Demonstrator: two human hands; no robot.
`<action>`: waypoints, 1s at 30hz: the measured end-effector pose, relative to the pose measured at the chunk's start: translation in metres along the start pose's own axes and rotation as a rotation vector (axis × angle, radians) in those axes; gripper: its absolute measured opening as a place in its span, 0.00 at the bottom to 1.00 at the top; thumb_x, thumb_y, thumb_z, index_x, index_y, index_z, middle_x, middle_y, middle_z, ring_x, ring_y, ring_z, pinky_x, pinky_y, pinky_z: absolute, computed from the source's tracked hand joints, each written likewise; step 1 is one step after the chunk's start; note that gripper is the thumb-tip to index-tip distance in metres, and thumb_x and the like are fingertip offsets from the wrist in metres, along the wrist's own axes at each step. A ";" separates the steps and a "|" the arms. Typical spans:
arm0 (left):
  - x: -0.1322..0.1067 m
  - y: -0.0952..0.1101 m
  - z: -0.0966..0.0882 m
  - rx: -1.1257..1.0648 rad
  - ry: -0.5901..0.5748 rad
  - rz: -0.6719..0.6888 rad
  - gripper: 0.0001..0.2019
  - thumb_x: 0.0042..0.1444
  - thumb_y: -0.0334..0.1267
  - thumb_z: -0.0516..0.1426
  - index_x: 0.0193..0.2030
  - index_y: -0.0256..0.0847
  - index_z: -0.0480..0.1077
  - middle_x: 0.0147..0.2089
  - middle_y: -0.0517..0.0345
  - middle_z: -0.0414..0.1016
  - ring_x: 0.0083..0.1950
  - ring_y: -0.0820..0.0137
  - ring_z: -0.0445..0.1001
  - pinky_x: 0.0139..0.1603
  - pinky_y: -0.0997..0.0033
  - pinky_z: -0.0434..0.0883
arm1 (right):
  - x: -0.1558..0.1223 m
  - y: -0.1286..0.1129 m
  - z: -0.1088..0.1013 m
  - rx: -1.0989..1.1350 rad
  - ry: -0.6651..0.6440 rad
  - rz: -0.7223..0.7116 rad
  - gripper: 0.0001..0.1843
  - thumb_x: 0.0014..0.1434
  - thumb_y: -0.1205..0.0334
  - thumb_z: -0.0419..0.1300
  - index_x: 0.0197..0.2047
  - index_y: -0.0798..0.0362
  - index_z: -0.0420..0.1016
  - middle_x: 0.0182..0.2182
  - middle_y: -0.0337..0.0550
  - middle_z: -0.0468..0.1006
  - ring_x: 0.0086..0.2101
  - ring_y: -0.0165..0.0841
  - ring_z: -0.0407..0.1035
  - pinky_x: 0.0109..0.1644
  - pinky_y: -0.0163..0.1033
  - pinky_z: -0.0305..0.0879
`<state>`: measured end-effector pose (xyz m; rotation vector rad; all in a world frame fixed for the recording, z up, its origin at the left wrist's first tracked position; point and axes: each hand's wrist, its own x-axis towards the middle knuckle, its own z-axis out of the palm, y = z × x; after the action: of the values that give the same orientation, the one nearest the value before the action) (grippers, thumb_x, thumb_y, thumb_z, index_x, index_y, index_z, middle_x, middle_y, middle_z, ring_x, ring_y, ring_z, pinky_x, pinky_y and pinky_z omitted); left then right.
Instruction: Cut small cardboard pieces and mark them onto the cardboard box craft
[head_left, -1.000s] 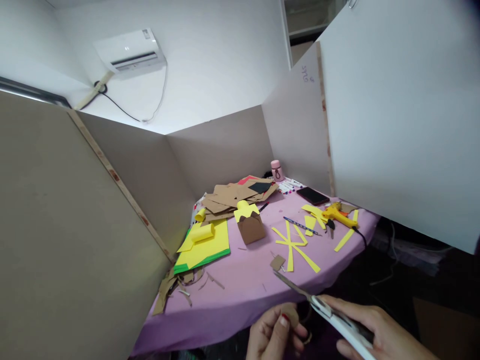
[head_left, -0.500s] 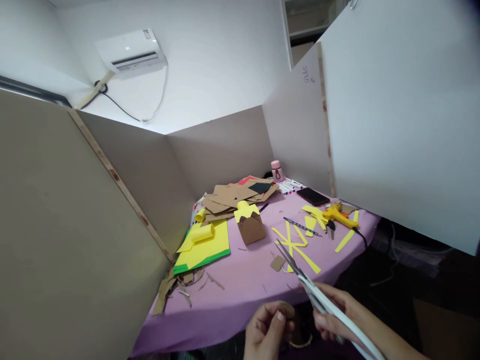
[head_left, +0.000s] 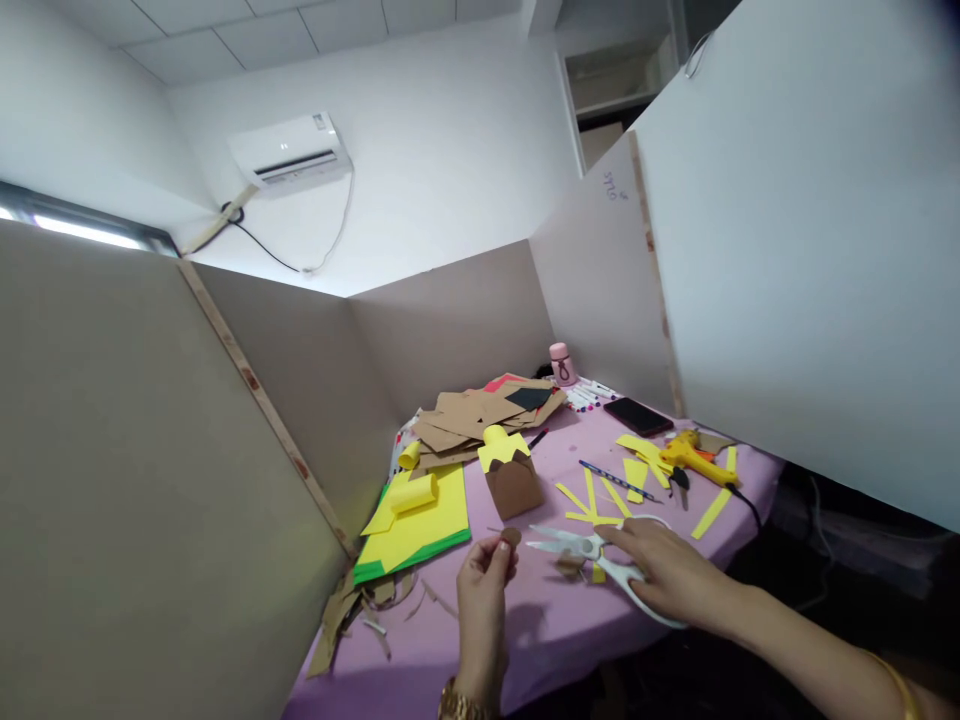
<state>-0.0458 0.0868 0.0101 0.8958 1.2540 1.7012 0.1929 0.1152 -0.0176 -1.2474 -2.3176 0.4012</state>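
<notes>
Between the fingertips of my left hand (head_left: 486,575) is a small rounded brown cardboard piece (head_left: 511,537), held above the near part of the table. My right hand (head_left: 664,565) grips the white handles of a pair of scissors (head_left: 581,546). The blades point left, parted a little, with their tips just short of the cardboard piece. Beyond both hands stands a brown cardboard box (head_left: 516,487) with a yellow paper top (head_left: 501,450). Yellow paper strips (head_left: 592,500) lie behind the scissors, partly covered by them.
Yellow and green sheets (head_left: 450,500) lie at left, near cardboard scraps (head_left: 334,625). A cardboard stack (head_left: 457,415), pink bottle (head_left: 562,365) and markers (head_left: 589,396) sit at the back. At right are a phone (head_left: 637,416), a pencil (head_left: 619,481) and a yellow glue gun (head_left: 694,458).
Both hands have risen from the table's front edge to over the tabletop. The scissors have swung from pointing away to pointing left, towards the cardboard piece. My view has tilted up slightly.
</notes>
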 end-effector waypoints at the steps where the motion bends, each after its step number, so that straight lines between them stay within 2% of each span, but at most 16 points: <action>1: 0.004 0.001 0.002 0.003 -0.002 0.005 0.10 0.42 0.36 0.69 0.29 0.35 0.75 0.24 0.64 0.76 0.27 0.75 0.72 0.33 0.72 0.69 | 0.004 0.002 0.001 -0.026 -0.010 -0.029 0.21 0.61 0.64 0.62 0.58 0.51 0.67 0.49 0.45 0.74 0.49 0.43 0.69 0.53 0.55 0.65; 4: 0.007 0.004 0.008 -0.015 -0.019 -0.017 0.07 0.46 0.32 0.67 0.30 0.35 0.75 0.24 0.64 0.76 0.27 0.74 0.74 0.34 0.71 0.70 | 0.015 0.008 0.004 -0.059 -0.033 -0.079 0.15 0.64 0.60 0.60 0.53 0.52 0.70 0.49 0.45 0.75 0.48 0.41 0.71 0.52 0.54 0.67; 9: -0.008 0.005 0.016 -0.117 -0.050 -0.144 0.12 0.37 0.35 0.71 0.27 0.33 0.75 0.22 0.61 0.78 0.25 0.77 0.74 0.31 0.78 0.69 | 0.020 0.009 0.000 0.037 0.002 -0.059 0.09 0.64 0.60 0.60 0.45 0.53 0.74 0.47 0.44 0.76 0.46 0.39 0.72 0.50 0.51 0.68; 13: -0.030 0.001 0.025 -0.187 -0.112 -0.241 0.15 0.32 0.38 0.73 0.26 0.35 0.76 0.20 0.63 0.76 0.24 0.79 0.73 0.29 0.80 0.68 | 0.012 -0.021 -0.003 0.325 0.075 -0.052 0.11 0.66 0.56 0.57 0.44 0.54 0.74 0.39 0.40 0.79 0.39 0.36 0.74 0.46 0.48 0.70; 17: -0.054 -0.003 0.033 -0.221 -0.182 -0.295 0.18 0.26 0.41 0.75 0.22 0.35 0.75 0.18 0.63 0.75 0.20 0.79 0.70 0.24 0.80 0.65 | -0.003 -0.057 -0.001 0.655 0.113 -0.024 0.20 0.68 0.50 0.48 0.32 0.55 0.71 0.25 0.37 0.74 0.30 0.32 0.71 0.36 0.38 0.68; 19: -0.062 -0.004 0.033 -0.218 -0.198 -0.319 0.19 0.25 0.44 0.74 0.20 0.35 0.75 0.19 0.59 0.77 0.20 0.78 0.70 0.23 0.79 0.65 | -0.010 -0.067 -0.004 0.766 0.130 0.008 0.21 0.67 0.51 0.47 0.28 0.53 0.67 0.22 0.35 0.70 0.27 0.31 0.68 0.34 0.36 0.65; 22: -0.066 -0.002 0.028 -0.214 -0.183 -0.309 0.20 0.29 0.49 0.73 0.21 0.35 0.76 0.23 0.56 0.80 0.26 0.75 0.75 0.28 0.78 0.69 | -0.018 -0.070 -0.012 0.844 0.126 0.028 0.19 0.64 0.50 0.52 0.26 0.52 0.66 0.21 0.34 0.68 0.25 0.30 0.64 0.33 0.35 0.61; 24: -0.065 0.000 0.023 -0.205 -0.166 -0.275 0.19 0.29 0.47 0.73 0.22 0.36 0.75 0.23 0.59 0.80 0.27 0.75 0.75 0.30 0.79 0.69 | -0.022 -0.070 -0.019 0.851 0.126 0.029 0.18 0.62 0.51 0.54 0.25 0.52 0.67 0.20 0.34 0.68 0.25 0.31 0.63 0.33 0.35 0.59; 27: -0.066 0.003 0.019 -0.164 -0.179 -0.235 0.20 0.29 0.46 0.73 0.26 0.38 0.75 0.16 0.61 0.77 0.19 0.77 0.71 0.24 0.80 0.65 | -0.027 -0.073 -0.025 0.847 0.113 0.024 0.18 0.60 0.53 0.56 0.22 0.52 0.66 0.19 0.34 0.66 0.24 0.30 0.60 0.30 0.35 0.55; 30: -0.075 0.008 0.022 -0.102 -0.246 -0.205 0.21 0.36 0.52 0.70 0.30 0.36 0.78 0.13 0.59 0.74 0.15 0.77 0.66 0.19 0.80 0.59 | -0.032 -0.079 -0.029 0.855 0.096 0.011 0.17 0.60 0.55 0.56 0.22 0.52 0.65 0.19 0.33 0.63 0.23 0.29 0.57 0.28 0.35 0.52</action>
<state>0.0025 0.0257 0.0181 0.8557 1.0466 1.4335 0.1681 0.0464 0.0349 -0.8107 -1.7230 1.1500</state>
